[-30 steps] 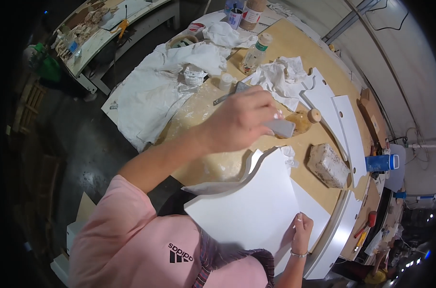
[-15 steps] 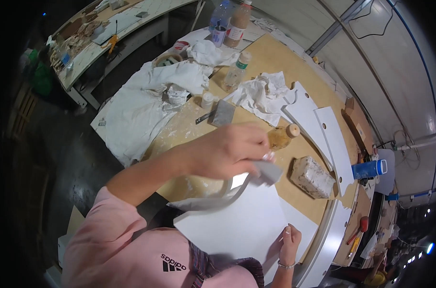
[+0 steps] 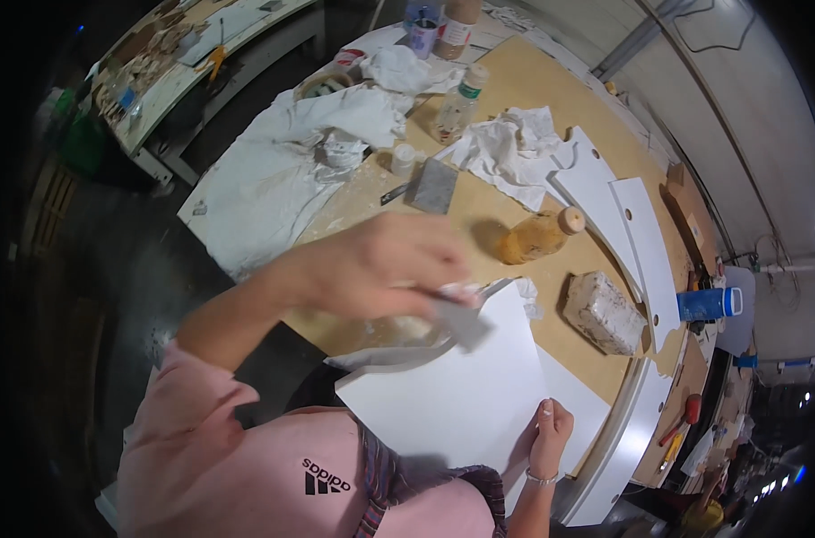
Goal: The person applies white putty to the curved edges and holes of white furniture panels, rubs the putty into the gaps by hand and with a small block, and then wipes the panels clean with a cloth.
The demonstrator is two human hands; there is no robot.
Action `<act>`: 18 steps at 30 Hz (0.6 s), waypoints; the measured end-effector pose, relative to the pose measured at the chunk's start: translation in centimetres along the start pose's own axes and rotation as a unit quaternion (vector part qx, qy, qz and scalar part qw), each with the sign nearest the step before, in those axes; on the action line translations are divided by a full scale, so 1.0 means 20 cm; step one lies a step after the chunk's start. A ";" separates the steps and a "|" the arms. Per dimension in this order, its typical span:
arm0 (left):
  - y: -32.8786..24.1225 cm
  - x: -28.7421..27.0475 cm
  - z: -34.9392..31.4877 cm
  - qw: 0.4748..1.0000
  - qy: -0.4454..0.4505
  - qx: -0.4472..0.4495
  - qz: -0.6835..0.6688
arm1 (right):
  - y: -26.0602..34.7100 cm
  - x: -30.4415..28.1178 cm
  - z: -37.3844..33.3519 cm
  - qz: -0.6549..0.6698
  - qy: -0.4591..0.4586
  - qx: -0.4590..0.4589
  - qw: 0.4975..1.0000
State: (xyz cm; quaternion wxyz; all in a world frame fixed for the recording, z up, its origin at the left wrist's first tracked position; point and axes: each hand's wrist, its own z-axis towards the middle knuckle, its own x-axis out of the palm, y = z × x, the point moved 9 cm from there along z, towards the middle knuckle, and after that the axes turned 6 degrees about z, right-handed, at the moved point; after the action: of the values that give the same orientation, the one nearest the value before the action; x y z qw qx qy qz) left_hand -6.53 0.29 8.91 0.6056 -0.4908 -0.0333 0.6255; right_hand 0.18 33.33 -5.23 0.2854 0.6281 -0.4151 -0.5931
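My left hand (image 3: pixel 376 264) is closed on a flat grey piece (image 3: pixel 464 325), smeared by motion; whether it is a scraper or sandpaper I cannot tell. The piece is over the upper edge of a white panel (image 3: pixel 448 394) with a curved cut-out, tilted in front of my body. White bits show at the fingertips. My right hand (image 3: pixel 548 439) grips the panel's right edge, thumb on top and the other fingers mostly hidden. Another white board (image 3: pixel 573 394) lies partly beneath it.
Beyond the panel are a bottle of amber liquid (image 3: pixel 537 237), a stained white block (image 3: pixel 602 312), a grey block (image 3: pixel 435 186), a clear bottle (image 3: pixel 459 106) and a crumpled white cloth (image 3: pixel 510 152). White cut panels (image 3: pixel 645 260) and a blue container (image 3: pixel 705 305) are at the right.
My left hand has swept left with the grey piece, nearer the panel's curved edge. My right hand keeps its grip on the panel. The whole view has shifted slightly.
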 end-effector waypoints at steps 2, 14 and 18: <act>-0.04 0.07 0.11 0.998 -0.011 0.051 -0.019 | 0.01 0.03 0.01 0.008 0.019 -0.008 1.000; -0.07 0.14 -0.01 0.983 0.099 0.056 -0.143 | 0.01 -0.01 -0.01 0.021 0.005 -0.001 1.000; -0.06 0.10 -0.21 0.961 0.233 0.062 -0.135 | -0.03 -0.07 -0.02 -0.009 -0.017 0.002 1.000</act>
State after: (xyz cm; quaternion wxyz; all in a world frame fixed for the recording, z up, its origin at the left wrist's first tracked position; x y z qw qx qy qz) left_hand -2.53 -0.17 6.44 0.7047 -0.5752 0.0813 0.4073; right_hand 0.81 34.83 -4.95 0.2715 0.6223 -0.4158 -0.6051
